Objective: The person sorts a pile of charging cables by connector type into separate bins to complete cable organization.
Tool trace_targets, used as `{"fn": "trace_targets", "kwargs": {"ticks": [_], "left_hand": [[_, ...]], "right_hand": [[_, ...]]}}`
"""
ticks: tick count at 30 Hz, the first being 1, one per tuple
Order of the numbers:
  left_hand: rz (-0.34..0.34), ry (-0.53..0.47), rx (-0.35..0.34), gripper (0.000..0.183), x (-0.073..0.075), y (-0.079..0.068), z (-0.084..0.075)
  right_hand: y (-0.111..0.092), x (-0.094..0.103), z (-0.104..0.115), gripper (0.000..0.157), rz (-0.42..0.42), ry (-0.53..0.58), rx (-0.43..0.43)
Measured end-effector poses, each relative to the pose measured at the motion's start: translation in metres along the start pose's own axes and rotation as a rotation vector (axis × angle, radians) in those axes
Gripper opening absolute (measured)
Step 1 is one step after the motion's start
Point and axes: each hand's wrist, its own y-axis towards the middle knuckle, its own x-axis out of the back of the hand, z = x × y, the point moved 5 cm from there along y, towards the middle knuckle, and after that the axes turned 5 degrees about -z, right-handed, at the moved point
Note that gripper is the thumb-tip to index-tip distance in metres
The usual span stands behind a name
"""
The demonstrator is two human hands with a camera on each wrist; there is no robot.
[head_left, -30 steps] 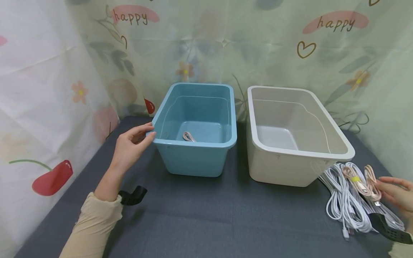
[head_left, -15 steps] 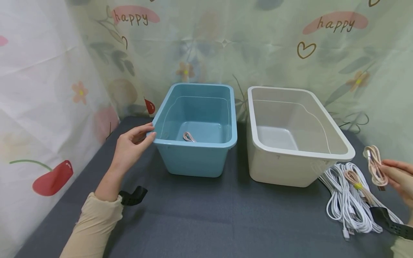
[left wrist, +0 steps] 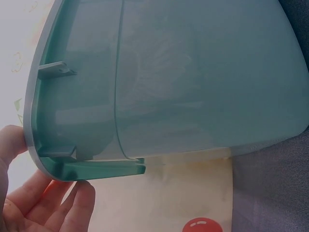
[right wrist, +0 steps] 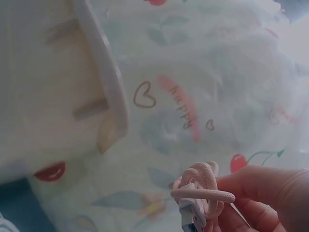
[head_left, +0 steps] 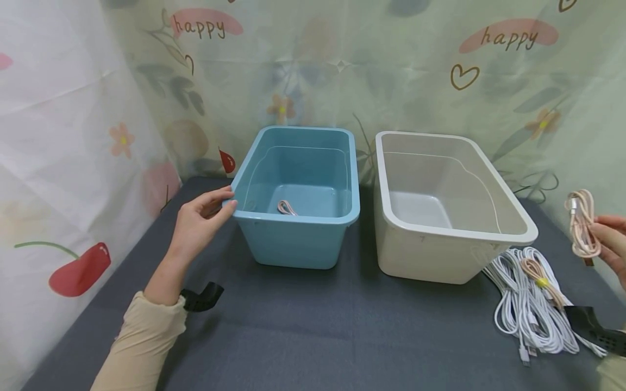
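My left hand [head_left: 198, 222] grips the near left corner of a blue plastic bin [head_left: 295, 244], thumb and fingers at its rim; the left wrist view has this corner close up. Inside the bin lies a small coiled pinkish cable [head_left: 286, 207], partly hidden by the front wall. At the far right my right hand [head_left: 611, 241] pinches a coiled pink charging cable [head_left: 582, 228], raised above the table. Its light metal plug end [right wrist: 193, 210] shows in the right wrist view. Below that hand is a pile of white cables [head_left: 513, 298], a pink cable with a yellow tie [head_left: 544, 282] on top.
A beige bin [head_left: 430, 258] stands right of the blue one, between it and my right hand. The cable pile sits against its near right corner. Dark cloth [head_left: 293, 326] covers the table, and a printed curtain [head_left: 337, 65] hangs behind and at the sides.
My right hand has lifted the pink cable off the pile and carried it upward. The yellow-tied cable stays on the pile. My left hand keeps its place at the blue bin.
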Motion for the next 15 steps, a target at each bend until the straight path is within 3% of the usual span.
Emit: {"fn": "trace_targets", "kwargs": {"ticks": [3, 8, 15], "left_hand": [[0.001, -0.004, 0.001, 0.045, 0.000, 0.000, 0.000], [0.002, -0.005, -0.004, 0.045, 0.000, 0.000, 0.001], [0.004, -0.004, -0.003, 0.045, 0.000, 0.000, 0.001]], "right_hand": [[-0.036, -0.076, 0.048, 0.021, 0.009, 0.053, 0.004], [-0.033, -0.091, 0.059, 0.020, -0.002, 0.036, 0.009], [-0.033, -0.128, 0.077, 0.017, -0.033, -0.019, 0.012]]}}
